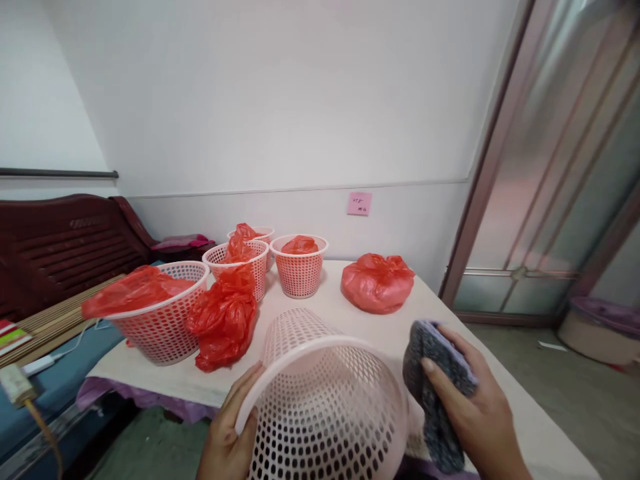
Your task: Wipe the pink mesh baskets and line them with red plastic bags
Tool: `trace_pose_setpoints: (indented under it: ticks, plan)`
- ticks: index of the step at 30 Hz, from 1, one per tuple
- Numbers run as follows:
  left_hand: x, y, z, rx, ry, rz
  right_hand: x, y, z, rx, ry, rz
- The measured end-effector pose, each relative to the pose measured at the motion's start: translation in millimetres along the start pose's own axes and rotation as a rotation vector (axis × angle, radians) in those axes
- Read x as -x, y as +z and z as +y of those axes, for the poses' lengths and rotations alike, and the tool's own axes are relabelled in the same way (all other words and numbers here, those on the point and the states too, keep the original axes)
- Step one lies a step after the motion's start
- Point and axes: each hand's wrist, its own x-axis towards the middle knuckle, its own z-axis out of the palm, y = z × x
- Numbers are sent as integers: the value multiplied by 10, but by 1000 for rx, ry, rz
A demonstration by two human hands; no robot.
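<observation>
A pale pink perforated basket (320,400) lies tipped on its side at the table's near edge, its wide mouth facing me. My left hand (233,427) grips the rim on its left side, thumb inside. In my right hand (473,400), just right of the basket, is a folded dark grey cloth (435,393) with a light purple edge. Behind the basket, a knotted red plastic bag (225,320) sits to the left and a rounder red bag (377,283) to the right.
Upright baskets holding red bags stand at the left (163,327) and back (300,270) of the white table (330,307). A pink note (359,204) is on the wall. A dark red bench (65,233) is left; a bin (600,330) stands on the floor right.
</observation>
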Motion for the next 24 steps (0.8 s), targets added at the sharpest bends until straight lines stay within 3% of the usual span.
trace_pose_setpoints:
  ticks: [2, 4, 6, 8, 10, 13, 15, 18, 21, 24]
  plan:
    - [16, 37, 6, -72, 114, -61, 27, 92, -204, 15, -166, -53]
    - [31, 64, 5, -105, 188, -105, 87, 230, -324, 25, -304, -203]
    - [43, 73, -2, -100, 217, -137, 143, 372, -334, 58, -413, -364]
    - [50, 63, -11, -48, 188, -108, 173, 476, -233, 74, -440, -432]
    - [52, 42, -20, 40, 72, 5, 187, 531, -48, 42, -348, -392]
    - [48, 20, -35, 238, -206, 240, 237, 560, 276, -43, -96, -313]
    - [45, 35, -28, 377, -347, 337, 323, 587, 443, -119, 75, -270]
    - [42, 118, 55, 527, -428, 415, 527, 677, 543, -282, 309, -153]
    - [41, 257, 192, 671, -438, 466, 723, 791, 501, -480, 524, -143]
    - [41, 366, 216, 754, -439, 475, 776, 825, 445, -535, 617, -125]
